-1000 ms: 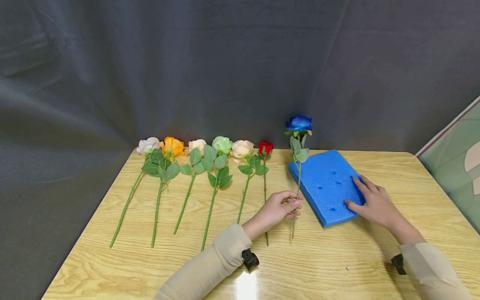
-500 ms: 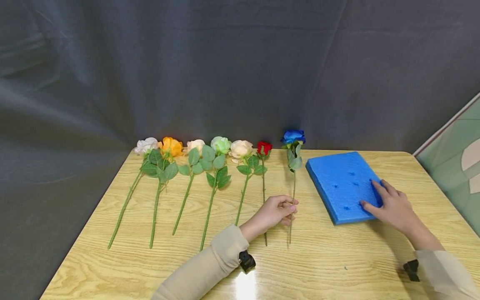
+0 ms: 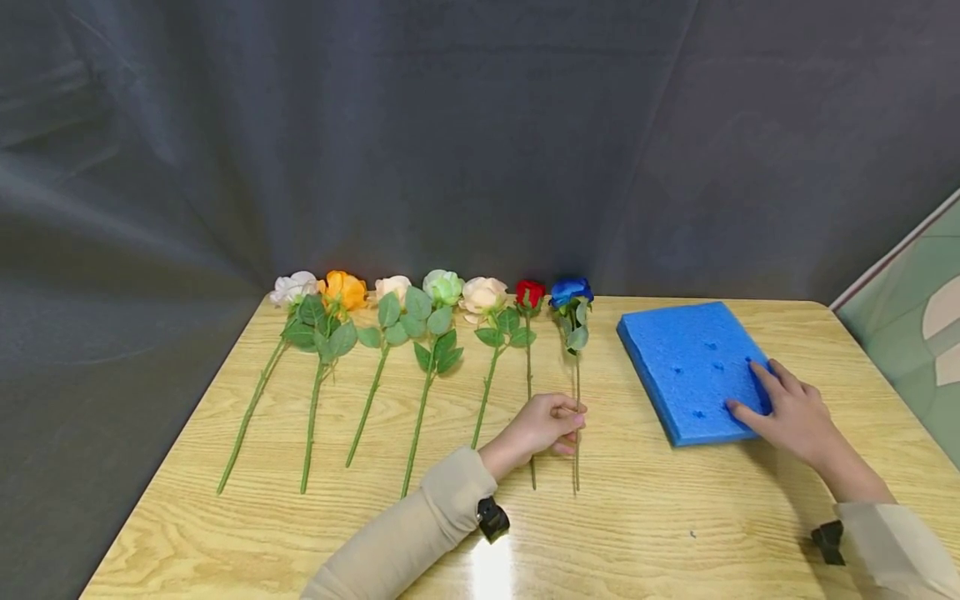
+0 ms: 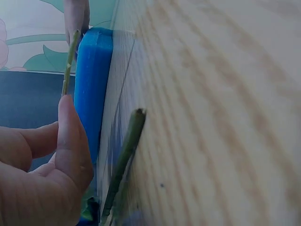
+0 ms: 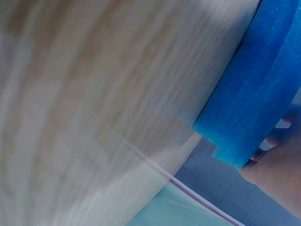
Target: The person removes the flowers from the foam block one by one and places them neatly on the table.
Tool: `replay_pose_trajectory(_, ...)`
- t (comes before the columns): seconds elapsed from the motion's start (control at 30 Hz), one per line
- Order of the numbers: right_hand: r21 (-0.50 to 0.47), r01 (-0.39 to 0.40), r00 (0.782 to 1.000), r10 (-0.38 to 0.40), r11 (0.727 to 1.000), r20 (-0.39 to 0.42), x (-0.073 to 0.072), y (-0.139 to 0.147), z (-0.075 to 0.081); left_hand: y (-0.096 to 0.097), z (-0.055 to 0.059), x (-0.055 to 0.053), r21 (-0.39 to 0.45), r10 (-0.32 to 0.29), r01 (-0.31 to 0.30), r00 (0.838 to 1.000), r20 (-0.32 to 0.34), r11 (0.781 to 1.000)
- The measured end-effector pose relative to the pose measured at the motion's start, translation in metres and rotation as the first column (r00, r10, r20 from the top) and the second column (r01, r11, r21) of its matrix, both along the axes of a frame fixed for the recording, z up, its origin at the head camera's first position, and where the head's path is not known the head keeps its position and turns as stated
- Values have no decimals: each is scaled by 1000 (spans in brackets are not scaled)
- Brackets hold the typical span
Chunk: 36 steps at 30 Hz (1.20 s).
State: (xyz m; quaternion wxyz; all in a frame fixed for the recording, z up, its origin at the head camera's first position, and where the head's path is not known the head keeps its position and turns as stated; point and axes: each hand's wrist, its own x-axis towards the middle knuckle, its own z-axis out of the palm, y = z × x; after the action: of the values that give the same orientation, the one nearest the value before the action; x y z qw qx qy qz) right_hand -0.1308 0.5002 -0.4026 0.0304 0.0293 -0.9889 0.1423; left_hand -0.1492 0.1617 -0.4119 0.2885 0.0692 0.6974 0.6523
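Note:
My left hand [image 3: 542, 427] pinches the thin stem of a blue rose [image 3: 572, 292] between thumb and fingers. In the head view its bloom is at the table's back edge, and its stem runs beside a red rose [image 3: 529, 294]. The left wrist view shows part of the held stem [image 4: 70, 63] above the fingertips. My right hand [image 3: 795, 417] rests with extended fingers on the right side of a blue foam block [image 3: 693, 375], which has several small holes in its top. In the right wrist view, the fingers touch the upper edge of the foam block [image 5: 254, 94].
Left of the red rose lie several more roses, including white [image 3: 295, 289], orange [image 3: 345, 292], green [image 3: 443, 287] and peach [image 3: 484, 297] ones. They lie side by side on the wooden table [image 3: 630, 533]. A dark curtain [image 3: 480, 142] hangs behind.
My left hand has moved slightly left and lowered the blue rose toward the table beside the red one. The foam block has slid right together with my right hand.

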Motion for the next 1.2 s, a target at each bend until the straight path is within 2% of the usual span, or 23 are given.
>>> replay_pose_trajectory(0.23, 7, 3, 1000, -3, 1000, 0, -1, 1, 0, 0, -1, -3, -29, -30, 30, 999, 28, 999)
replay_pose_trajectory(0.4, 4, 0, 1000, 0, 1000, 5, 0, 1, -1, -1, 1, -4, -5, -46, 46, 997, 56, 999)
replay_pose_trajectory(0.7, -24, -12, 1000, 13, 1000, 17, 1, 4, -1, 0, 0, -4, -10, -35, 36, 997, 73, 999)
replay_pose_trajectory(1.0, -64, -39, 992, 46, 997, 116, 5, 9, -2, 0, -2, -3, -27, -48, 50, 997, 61, 998)
replay_pose_trajectory(1.2, -59, -35, 988, 43, 998, 148, 4, 10, -2, -1, -1, -3, -37, -65, 67, 996, 61, 997)
